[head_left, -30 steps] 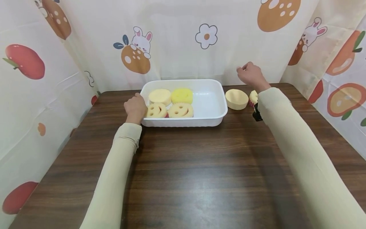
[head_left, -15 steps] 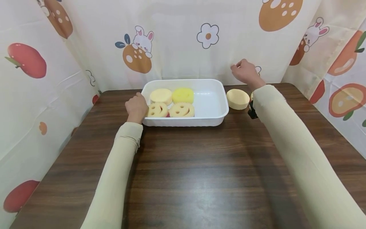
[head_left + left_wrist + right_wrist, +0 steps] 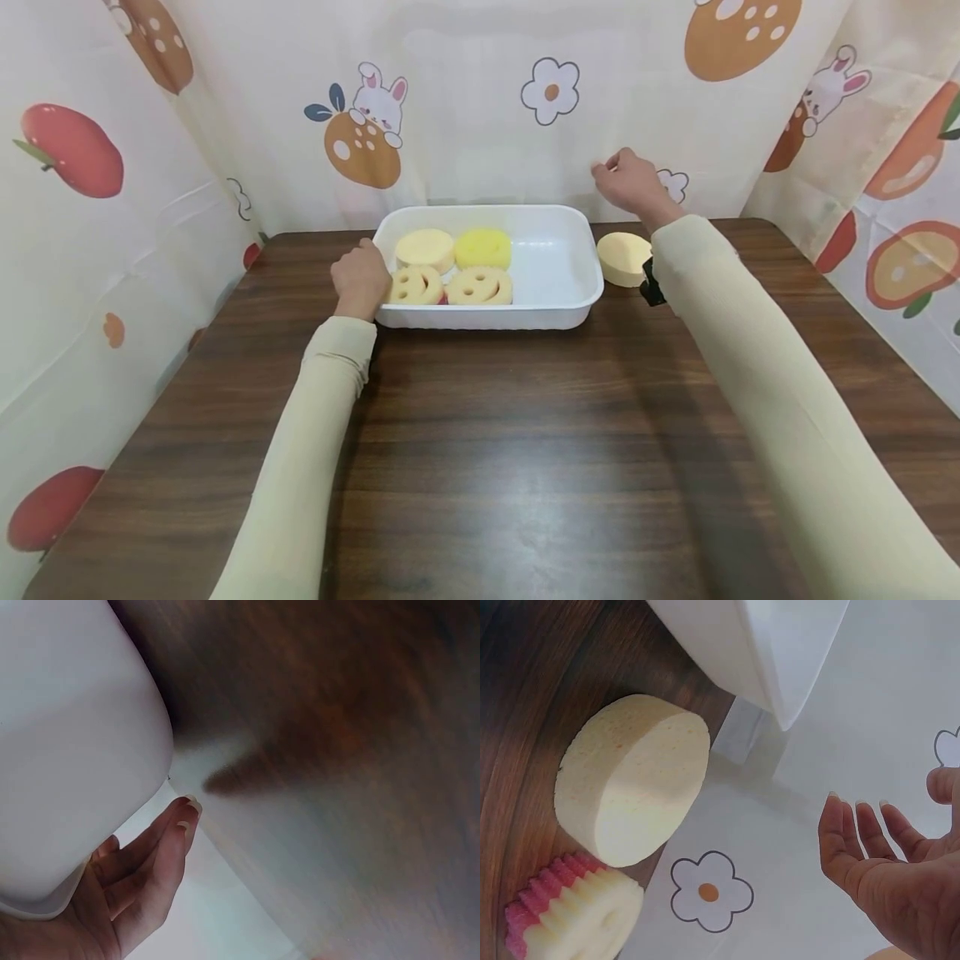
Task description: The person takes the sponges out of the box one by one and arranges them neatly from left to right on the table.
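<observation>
**White tray getting steadied on the bench, right hand up in the air**

So the left hand (image 3: 360, 279) sits against the left end of the white plastic tray (image 3: 555, 258) in the middle of the frame. The wrist view shows its fingers fairly straight along the tray's smooth rounded wall, not wrapped round it, so my guess is it's bracing the tray so it doesn't slide on the slick wood-grain bench (image 3: 525, 450).

Inside the tray's left half are four round foam sponges: a pale plain one (image 3: 424, 248), a brighter yellow one (image 3: 483, 247), and two smiley-face ones (image 3: 479, 286) with cut-out eyes and mouths in front. The right half is bare.

The right hand (image 3: 628, 181) hovers upper right of centre near the printed curtain, fingers loosely curled, holding nothing. Just below it, outside the tray, a thick porous round sponge (image 3: 630, 787) lies on the bench, with a ridged pink-and-cream sponge (image 3: 570, 915) just beside it.
</observation>
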Demonstrator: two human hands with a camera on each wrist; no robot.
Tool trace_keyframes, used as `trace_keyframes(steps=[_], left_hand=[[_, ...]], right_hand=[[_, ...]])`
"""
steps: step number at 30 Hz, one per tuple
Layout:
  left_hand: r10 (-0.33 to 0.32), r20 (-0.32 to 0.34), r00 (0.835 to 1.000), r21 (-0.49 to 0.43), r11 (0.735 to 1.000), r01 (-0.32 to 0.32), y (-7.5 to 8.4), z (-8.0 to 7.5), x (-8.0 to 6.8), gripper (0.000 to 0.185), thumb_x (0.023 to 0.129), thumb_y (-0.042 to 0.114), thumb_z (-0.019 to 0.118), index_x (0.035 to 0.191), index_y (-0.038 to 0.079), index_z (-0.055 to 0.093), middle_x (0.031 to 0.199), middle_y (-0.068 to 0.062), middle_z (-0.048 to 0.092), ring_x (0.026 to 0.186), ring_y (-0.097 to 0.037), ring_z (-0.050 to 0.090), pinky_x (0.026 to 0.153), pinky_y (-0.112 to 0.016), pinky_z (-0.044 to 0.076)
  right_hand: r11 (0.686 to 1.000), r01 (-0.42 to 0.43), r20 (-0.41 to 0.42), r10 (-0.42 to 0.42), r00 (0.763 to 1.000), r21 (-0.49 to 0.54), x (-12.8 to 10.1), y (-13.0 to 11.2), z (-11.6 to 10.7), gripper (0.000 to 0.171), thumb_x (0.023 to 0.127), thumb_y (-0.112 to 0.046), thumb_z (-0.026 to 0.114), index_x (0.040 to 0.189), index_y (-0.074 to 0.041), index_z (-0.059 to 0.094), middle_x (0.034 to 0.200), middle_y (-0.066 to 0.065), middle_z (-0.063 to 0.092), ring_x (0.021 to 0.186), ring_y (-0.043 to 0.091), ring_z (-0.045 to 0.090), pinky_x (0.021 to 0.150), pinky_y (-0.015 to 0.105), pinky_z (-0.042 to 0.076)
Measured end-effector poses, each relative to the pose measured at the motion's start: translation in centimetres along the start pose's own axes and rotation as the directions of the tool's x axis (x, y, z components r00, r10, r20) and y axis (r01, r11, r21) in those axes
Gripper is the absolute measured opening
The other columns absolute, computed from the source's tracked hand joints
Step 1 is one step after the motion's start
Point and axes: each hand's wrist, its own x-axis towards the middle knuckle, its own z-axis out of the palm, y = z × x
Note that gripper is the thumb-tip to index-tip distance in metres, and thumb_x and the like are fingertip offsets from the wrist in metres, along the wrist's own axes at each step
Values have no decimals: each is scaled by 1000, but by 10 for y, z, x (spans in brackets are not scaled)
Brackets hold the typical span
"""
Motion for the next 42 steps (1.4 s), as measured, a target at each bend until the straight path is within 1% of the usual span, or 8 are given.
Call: trace_keyframes(steps=[3,5,10,12,19,31,38,42], left_hand=[[2,4,1000,1,1000,-2,0,-2,1,42,99,17,37,132,-8,41,115,-27,65,105,-40,66,87,-50,52],[0,13,1000,0,1000,0,0,-3,1,42,99,17,37,133,-7,41,115,-26,65,105,-40,66,88,-50,52],[-9,31,999,-8,1000,9,-1,-3,2,44,99,18,37,135,-7,40,116,-26,65,106,-40,66,88,-50,52],[-13,30,999,-10,1000,13,-2,-2,3,44,99,18,38,135,-7,40,117,-26,65,106,-40,66,88,-50,52],[-20,26,999,-25,999,21,-3,-3,3,43,98,18,39,134,-6,41,117,-26,64,107,-40,66,89,-51,52],[-25,27,999,-27,999,26,1,0,3,42,99,17,39,134,-6,42,119,-25,64,108,-39,65,88,-50,53],[-23,28,999,-22,999,24,2,1,4,42,99,18,38,134,-5,42,120,-25,64,109,-39,66,87,-49,54],[-25,6,1000,-16,1000,25,1,0,5,40,99,17,39,132,-5,43,118,-25,65,107,-39,66,87,-50,54]], right_hand=[[1000,5,3,-5,1000,5,0,-5,1,67,103,-53,22,150,-6,27,153,16,39,136,33,38,115,58,28],[1000,14,8,-14,1000,7,0,-8,3,67,103,-53,22,150,-6,28,152,16,40,135,32,39,114,57,28],[999,37,28,-38,999,28,2,-13,8,65,103,-53,23,147,-6,29,151,16,39,130,29,40,106,46,39],[998,45,31,-46,998,36,2,-16,9,64,103,-53,24,147,-6,30,152,15,38,129,29,42,106,44,39],[996,42,48,-46,998,81,2,-22,16,65,103,-52,26,149,-7,27,154,15,38,133,32,52,112,46,41],[993,55,39,-59,997,103,5,-30,27,62,103,-52,28,149,-10,29,155,12,38,131,30,50,112,45,42],[990,79,27,-83,996,114,7,-33,34,59,104,-49,29,146,-7,32,151,14,41,128,28,51,109,40,46],[989,75,23,-79,997,124,11,-36,37,60,104,-50,29,147,-9,31,152,13,41,129,28,50,108,39,47]])
